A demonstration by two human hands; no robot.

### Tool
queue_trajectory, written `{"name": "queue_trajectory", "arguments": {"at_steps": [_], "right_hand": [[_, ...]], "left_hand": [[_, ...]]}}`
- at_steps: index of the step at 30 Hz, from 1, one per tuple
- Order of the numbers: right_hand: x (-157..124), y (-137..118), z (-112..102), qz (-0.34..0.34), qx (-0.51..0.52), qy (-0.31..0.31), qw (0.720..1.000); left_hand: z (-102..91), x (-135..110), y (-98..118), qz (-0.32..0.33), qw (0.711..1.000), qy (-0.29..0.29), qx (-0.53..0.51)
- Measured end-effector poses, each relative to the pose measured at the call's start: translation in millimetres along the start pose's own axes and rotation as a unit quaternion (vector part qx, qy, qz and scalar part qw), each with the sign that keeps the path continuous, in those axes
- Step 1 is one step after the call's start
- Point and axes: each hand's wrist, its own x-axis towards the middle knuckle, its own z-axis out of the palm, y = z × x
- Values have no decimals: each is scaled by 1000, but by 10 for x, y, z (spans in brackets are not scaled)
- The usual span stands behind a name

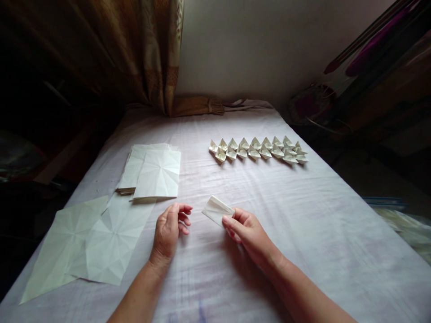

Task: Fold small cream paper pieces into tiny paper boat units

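Two bare hands work over a cloth-covered surface [303,233], seen from the head camera. The right hand [247,233] pinches a small folded paper piece [218,210] by its near right corner, thumb and forefinger closed on it. The piece is tilted and lifted slightly off the cloth, just ahead of the hand and near the middle of the view. The left hand [169,231] lies to the left of the piece, close to it but not touching. It holds nothing; its fingers are loosely curled inward and its wrist rests on the cloth.

Beyond the left hand sits a stack of creased sheets [158,175], the top sheet showing radial fold lines. Nearer and further left, several loose creased sheets [87,242] lie flat and overlap one another, reaching toward the left edge of the surface. Beyond the right hand, well apart from it, two close rows of small folded paper boats [257,150] run from left to right, each boat touching or just beside its neighbours. A patterned curtain [158,54] hangs at the far left against a pale wall [269,45]. Dark, indistinct objects fill the right margin.
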Motion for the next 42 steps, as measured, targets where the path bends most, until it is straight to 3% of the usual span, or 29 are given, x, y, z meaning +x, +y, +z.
{"name": "queue_trajectory", "arguments": {"at_steps": [5, 10, 13, 20, 26, 32, 34, 36, 39, 42], "right_hand": [[31, 46, 23, -25, -11, -1, 1000], [36, 91, 90, -67, -36, 5, 997], [25, 94, 133, -82, -46, -42, 995], [9, 48, 115, -66, -68, -69, 993], [31, 94, 11, -31, -106, -32, 993], [134, 51, -22, -110, -146, 13, 983], [229, 0, -45, -144, -178, 46, 972], [344, -32, -68, -179, -243, 90, 949], [495, -12, -85, -206, -347, 161, 901], [560, 57, -82, -239, -430, 176, 853]], "left_hand": [[95, -69, 107, -4, 990, -124, 72], [166, -94, 62, -12, 990, -131, 50], [189, -108, 5, -32, 991, -130, 11], [192, -117, 45, -64, 972, -225, 18], [122, -61, 14, -54, 983, -173, 33], [150, 65, 46, -44, 977, -190, 86], [158, 189, 64, -4, 978, -166, 127], [159, 331, 64, 93, 973, -81, 194], [160, 487, 9, 260, 917, -7, 304], [174, 524, -97, 367, 844, -15, 391]]}}
